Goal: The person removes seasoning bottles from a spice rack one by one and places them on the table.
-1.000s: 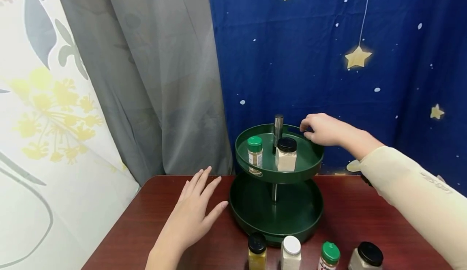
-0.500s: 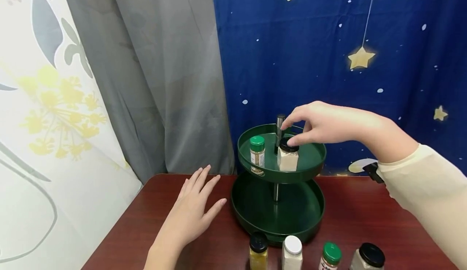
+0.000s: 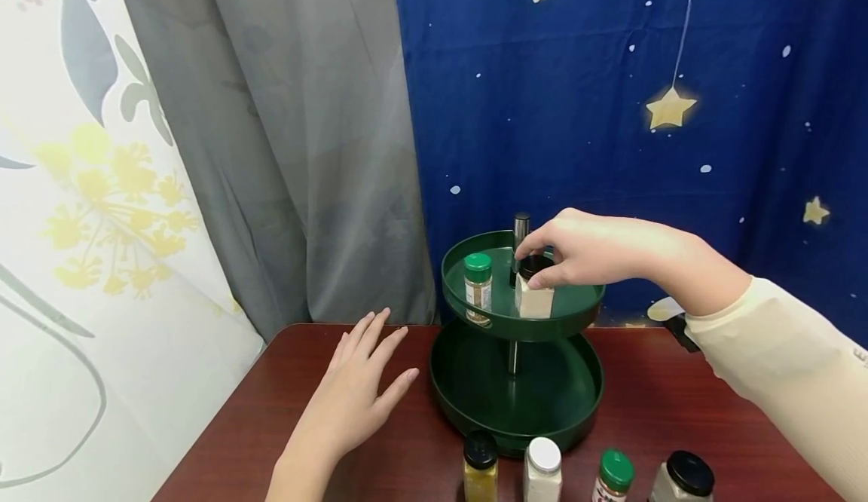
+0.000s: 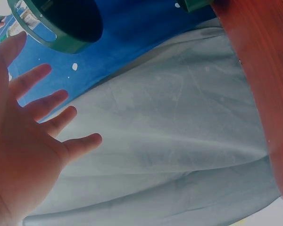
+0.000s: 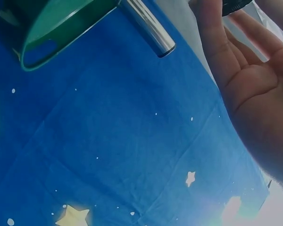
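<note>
On the upper tier of a dark green two-tier turntable [image 3: 503, 328], my right hand [image 3: 600, 249] grips a black-lidded spice jar [image 3: 534, 303] of pale powder. The thumb lies at the near side of the jar, and the fingers reach over behind the lid. From the right wrist view, the black lid [image 5: 236, 5] shows between the fingers at the top edge. Left of that jar stands a green-capped spice bottle [image 3: 478, 291]. My left hand [image 3: 356, 393] is held with straight, spread fingers left of the turntable, holding nothing.
Along the front of the reddish-brown table [image 3: 251, 419] stand a black-capped yellow spice jar [image 3: 480, 479], a white-capped jar [image 3: 542, 479], a green-capped bottle [image 3: 615, 473] and another black-lidded jar [image 3: 685, 479]. A metal post [image 3: 521, 229] rises from the upper tier. Curtains hang behind.
My right hand has moved left from the upper tier's right rim to the black-lidded jar, then lowered and closed its fingers around it. The left hand stays nearly still.
</note>
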